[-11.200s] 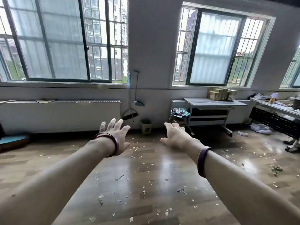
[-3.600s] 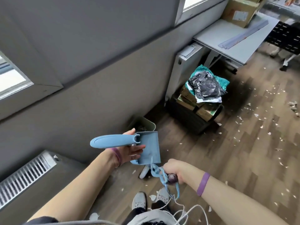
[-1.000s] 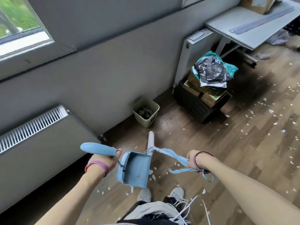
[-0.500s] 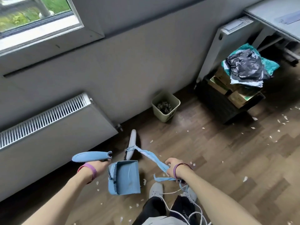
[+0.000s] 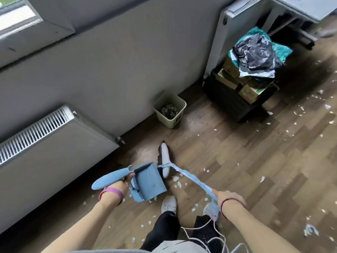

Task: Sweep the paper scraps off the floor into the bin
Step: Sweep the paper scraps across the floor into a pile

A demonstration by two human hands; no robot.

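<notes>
My left hand grips the blue dustpan by its handle, holding it just above the floor beside my shoe. My right hand grips the top of the broom, whose handle is wrapped in pale blue cloth. The broom's white head rests on the wooden floor in front of the pan. White paper scraps lie between the pan and the broom and scattered to the right. A small green bin with scraps inside stands against the wall ahead.
A radiator lines the wall on the left. A black crate stacked with boxes and bags stands right of the bin, beside a second radiator and a desk. My shoe and legs are below the pan.
The view has swung right and down. The dustpan has sunk closer to the floor and the broom head has drawn nearer the pan, while both hands keep their grips.
</notes>
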